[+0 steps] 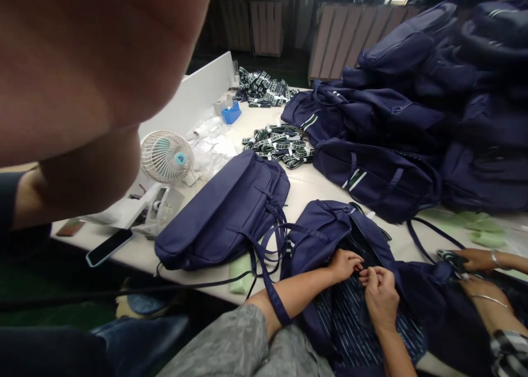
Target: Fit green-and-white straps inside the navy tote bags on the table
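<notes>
My left hand (346,265) is at the opening of a navy bag (314,228), its fingers pinched together near the edge. Beside it, my right hand (379,294) is closed in a pinch, fingertips almost meeting those of the left. Whatever lies between the fingertips is too small to make out. Below both hands spreads the bag's dark lining (355,322) with light stripes. Another closed navy bag (231,206) lies to the left, its straps looping toward my left forearm.
A blurred arm (82,63) of another person fills the upper left. At right, a co-worker's hands (474,261) hold dark material. Also on the table: a fan (167,157), a phone (109,247), strap bundles (284,146) and piled navy bags (408,41).
</notes>
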`<action>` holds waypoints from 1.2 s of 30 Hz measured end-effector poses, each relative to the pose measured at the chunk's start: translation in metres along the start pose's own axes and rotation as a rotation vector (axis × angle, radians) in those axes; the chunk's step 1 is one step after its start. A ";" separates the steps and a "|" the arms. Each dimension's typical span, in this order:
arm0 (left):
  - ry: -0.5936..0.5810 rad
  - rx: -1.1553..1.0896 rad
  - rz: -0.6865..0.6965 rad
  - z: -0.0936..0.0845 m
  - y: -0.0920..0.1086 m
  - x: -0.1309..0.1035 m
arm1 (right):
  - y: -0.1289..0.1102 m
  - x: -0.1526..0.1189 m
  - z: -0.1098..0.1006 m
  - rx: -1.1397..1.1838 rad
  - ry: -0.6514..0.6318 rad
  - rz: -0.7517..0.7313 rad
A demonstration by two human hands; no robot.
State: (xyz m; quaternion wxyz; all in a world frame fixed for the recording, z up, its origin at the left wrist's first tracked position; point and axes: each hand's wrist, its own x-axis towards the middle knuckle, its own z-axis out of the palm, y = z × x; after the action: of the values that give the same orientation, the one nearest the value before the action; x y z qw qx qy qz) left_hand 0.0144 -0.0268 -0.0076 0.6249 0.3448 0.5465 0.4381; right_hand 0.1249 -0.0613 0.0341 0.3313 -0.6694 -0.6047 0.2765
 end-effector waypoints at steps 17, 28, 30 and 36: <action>0.027 0.038 0.103 -0.022 0.028 -0.021 | 0.000 0.005 0.009 0.417 -0.088 0.060; -0.058 0.104 0.137 -0.028 0.037 -0.028 | 0.000 -0.001 0.007 0.786 -0.047 0.224; -0.067 0.122 0.144 -0.029 0.037 -0.029 | -0.001 -0.003 0.005 0.735 -0.050 0.194; -0.094 0.093 0.100 -0.030 0.035 -0.031 | -0.002 -0.002 0.001 0.461 0.030 0.079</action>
State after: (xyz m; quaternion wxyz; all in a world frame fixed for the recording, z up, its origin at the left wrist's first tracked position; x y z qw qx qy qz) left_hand -0.0217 -0.0439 0.0312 0.6103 0.4205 0.5185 0.4264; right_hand 0.1232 -0.0636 0.0350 0.4733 -0.6031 -0.4939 0.4102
